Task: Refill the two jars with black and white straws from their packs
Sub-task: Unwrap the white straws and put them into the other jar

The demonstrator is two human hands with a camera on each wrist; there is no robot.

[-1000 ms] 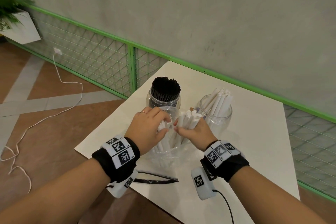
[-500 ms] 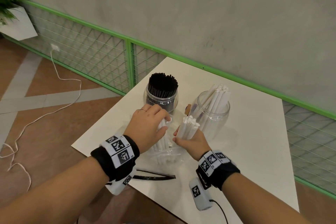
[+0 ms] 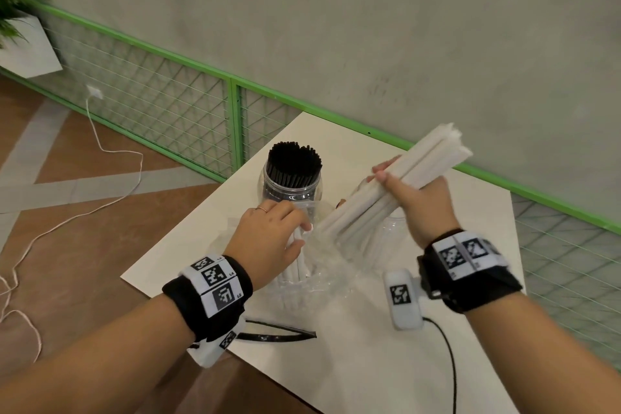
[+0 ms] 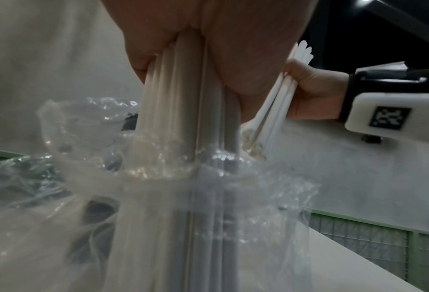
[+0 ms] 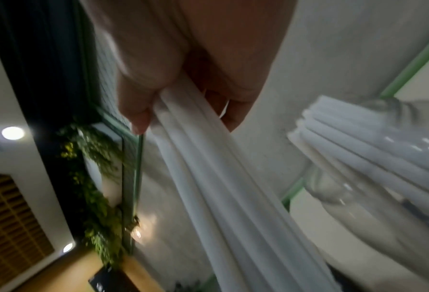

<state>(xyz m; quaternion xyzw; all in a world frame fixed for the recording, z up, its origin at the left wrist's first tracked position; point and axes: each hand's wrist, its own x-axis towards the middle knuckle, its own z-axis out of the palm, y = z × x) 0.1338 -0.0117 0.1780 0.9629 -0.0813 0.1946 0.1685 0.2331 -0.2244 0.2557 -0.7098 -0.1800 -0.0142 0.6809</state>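
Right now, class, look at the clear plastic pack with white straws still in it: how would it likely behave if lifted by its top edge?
The clear plastic pack looks thin and crumpled, so it would probably sag, not hold shape. The remaining white straws, gripped by the left hand, likely give it its only stiffness. The glossy film may be slippery.

A café or similar public interior is showing itself: jars of drinking straws are standing on a white table, with green mesh railing at ten o'clock and a planter hanging at nine.
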